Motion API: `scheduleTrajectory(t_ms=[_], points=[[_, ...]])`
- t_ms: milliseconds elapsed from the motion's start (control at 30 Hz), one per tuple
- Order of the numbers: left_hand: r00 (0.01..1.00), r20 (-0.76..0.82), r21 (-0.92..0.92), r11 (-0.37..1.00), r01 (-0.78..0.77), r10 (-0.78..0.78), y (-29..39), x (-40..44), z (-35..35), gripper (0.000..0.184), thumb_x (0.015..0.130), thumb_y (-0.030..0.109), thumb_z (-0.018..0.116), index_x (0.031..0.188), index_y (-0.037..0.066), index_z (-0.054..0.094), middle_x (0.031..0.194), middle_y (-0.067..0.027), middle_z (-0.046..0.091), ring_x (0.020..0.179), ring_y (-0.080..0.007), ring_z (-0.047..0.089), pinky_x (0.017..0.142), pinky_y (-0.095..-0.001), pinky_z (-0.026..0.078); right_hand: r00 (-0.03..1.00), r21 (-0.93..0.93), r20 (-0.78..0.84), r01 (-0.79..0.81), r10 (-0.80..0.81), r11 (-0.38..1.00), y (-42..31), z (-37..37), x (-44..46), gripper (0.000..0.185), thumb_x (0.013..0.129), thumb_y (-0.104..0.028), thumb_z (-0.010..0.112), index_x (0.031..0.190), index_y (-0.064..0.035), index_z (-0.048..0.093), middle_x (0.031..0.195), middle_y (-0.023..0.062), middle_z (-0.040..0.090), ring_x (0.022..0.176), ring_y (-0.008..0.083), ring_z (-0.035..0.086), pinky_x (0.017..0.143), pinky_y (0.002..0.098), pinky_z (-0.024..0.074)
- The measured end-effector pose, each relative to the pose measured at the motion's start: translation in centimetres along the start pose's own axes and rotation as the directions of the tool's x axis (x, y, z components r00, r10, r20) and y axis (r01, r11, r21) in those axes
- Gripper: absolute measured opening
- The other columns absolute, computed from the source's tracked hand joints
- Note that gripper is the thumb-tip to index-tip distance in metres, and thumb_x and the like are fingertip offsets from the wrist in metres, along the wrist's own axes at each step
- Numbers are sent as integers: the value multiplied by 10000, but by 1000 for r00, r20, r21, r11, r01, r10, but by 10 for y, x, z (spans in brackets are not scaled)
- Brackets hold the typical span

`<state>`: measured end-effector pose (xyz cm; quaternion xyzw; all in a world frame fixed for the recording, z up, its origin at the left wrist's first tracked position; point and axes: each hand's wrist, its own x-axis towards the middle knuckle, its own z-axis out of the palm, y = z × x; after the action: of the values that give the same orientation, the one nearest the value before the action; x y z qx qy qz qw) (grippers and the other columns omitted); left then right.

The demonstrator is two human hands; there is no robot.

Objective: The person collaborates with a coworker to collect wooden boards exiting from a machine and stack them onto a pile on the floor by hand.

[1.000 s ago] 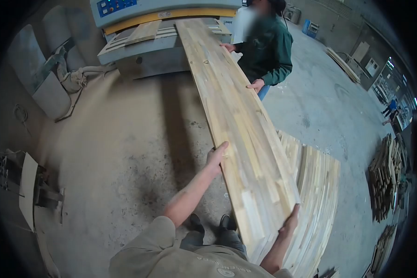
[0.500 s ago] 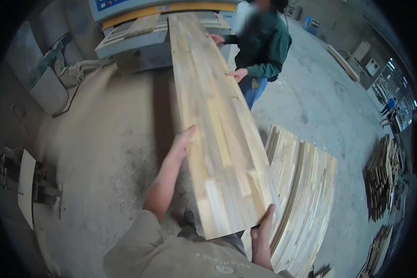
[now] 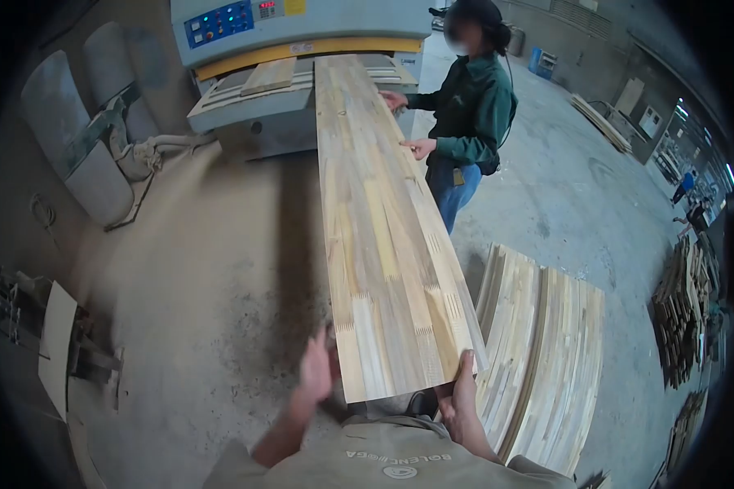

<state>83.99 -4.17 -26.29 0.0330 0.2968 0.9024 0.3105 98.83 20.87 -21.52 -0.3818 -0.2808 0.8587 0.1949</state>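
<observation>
Head view: the left hand [image 3: 316, 368], blurred, was beside the left edge of the long board [image 3: 375, 212], near its close end, its fingers spread loosely upward and not closed around the wood; whether it touched the edge could not be told. The right hand [image 3: 462, 391] pinched the near right corner of the board, thumb over the top face, with the fingers below mostly hidden.

From there the board, made of many joined strips in pale, yellow and greyish tones, ran forward to the machine [image 3: 342, 28], its far end on the machine's table [image 3: 220, 104] and close to the yellow bar [image 3: 302, 49]. A shorter board [image 3: 267, 76] lay on that table, to the left of the long one.

Along the right side of the long board stood a co-worker [image 3: 469, 110] in a dark green top and blue jeans, both hands at its right edge, one nearer the machine than the other.

Right of the near end, lower down, were stacked panels [image 3: 550, 350] in two side-by-side rows. Pipes [image 3: 151, 151] showed left of the machine, and a control panel [image 3: 218, 26] with lit lights was on its upper front. Farther right, a pile of wood pieces [image 3: 681, 314] stood on the grey floor [image 3: 546, 196].
</observation>
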Motion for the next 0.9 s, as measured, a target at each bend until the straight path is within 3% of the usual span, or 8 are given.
scheduleTrajectory(t_ms=[33,67,100,133,233,267,467,900], points=[[996,89,-131,991,34,-23,-18,-24,7,706,1041,548,342,1600,153,171,1567,-103,384,1436,-267,376,1147,-478,361,1000,-13,-3,-13,13,1000,0,-2,5,644,1004,-533,526,1431,-58,442,1331,112,594,1197,248,612,1010,430,518],[997,39,-44,997,-67,69,-45,-32,7,685,1043,534,351,1587,151,188,1573,-102,373,1435,-303,370,1145,-534,349,1000,-27,-9,-27,27,999,1,-5,7,646,1004,-530,528,1432,-55,439,1332,108,593,1194,245,613,1009,429,518],[998,1,-151,987,62,-62,-64,-46,5,640,1053,475,381,1569,138,210,1540,-95,410,1440,-335,351,1118,-593,366,1000,-32,-15,-28,28,999,0,-5,10,647,1002,-529,533,1433,-56,438,1331,105,593,1187,243,616,1004,429,520],[997,-72,-31,999,-23,21,-56,-52,43,563,1057,334,444,1541,110,263,1492,-104,445,1385,-339,427,1051,-596,445,999,-37,-17,-29,28,999,-2,-2,14,648,1001,-528,538,1434,-57,436,1330,103,592,1181,240,619,999,428,522],[967,-246,309,951,8,72,-61,-35,69,513,1020,257,518,1476,106,339,1428,-117,517,1265,-310,568,987,-549,512,999,-37,48,-20,22,999,-15,2,31,649,990,-530,561,1422,-62,441,1306,93,600,1146,230,633,945,419,544],[966,-247,246,969,-16,79,-61,-29,67,443,1004,175,540,1414,101,389,1369,-108,555,1165,-266,631,930,-501,558,998,-34,59,-25,27,999,-18,6,33,646,986,-532,567,1415,-65,445,1294,93,605,1131,228,643,908,413,561],[883,-323,459,872,-168,340,-56,-16,100,628,995,162,548,1560,130,278,1400,-119,530,1150,-253,631,744,-418,629,989,-67,120,-75,83,995,-32,19,33,571,965,-537,605,1380,-160,496,1293,19,589,1166,192,580,907,419,497],[864,-323,465,860,-210,386,-41,21,75,678,987,154,546,1589,140,234,1387,-148,550,1047,-278,681,692,-422,642,989,-125,135,-51,68,991,-22,38,55,496,989,-489,596,1325,-128,550,1201,35,629,1030,187,623,792,373,522]])
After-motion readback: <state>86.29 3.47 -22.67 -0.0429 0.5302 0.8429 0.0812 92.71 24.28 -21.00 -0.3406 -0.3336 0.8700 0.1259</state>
